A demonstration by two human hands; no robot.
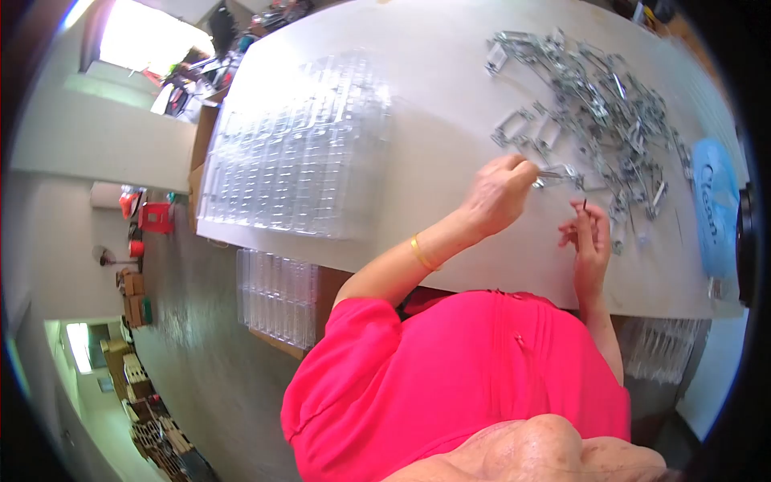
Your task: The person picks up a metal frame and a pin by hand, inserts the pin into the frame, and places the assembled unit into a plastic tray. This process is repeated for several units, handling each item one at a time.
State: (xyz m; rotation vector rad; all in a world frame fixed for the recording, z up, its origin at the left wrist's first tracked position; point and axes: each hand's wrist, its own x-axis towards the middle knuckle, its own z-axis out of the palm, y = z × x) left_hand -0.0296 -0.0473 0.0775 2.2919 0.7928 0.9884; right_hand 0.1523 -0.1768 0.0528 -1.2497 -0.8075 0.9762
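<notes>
My left hand (502,193), with a gold bangle at the wrist, is closed in a pinch on a small silvery metal fitting (554,173). The fitting sticks out to the right, over the edge of a loose pile of similar metal fittings (598,104). Nearer to my body is my right hand (590,237), its fingers curled. Between its thumb and forefinger a thin dark piece (585,206) points up; its kind is too small to make out. The two hands are apart.
Clear plastic trays (297,153) with rows of compartments lie on the left of the white table (434,96). A blue bag marked "Clean" (715,209) lies at the right edge. More clear trays (277,297) sit lower left, below the tabletop.
</notes>
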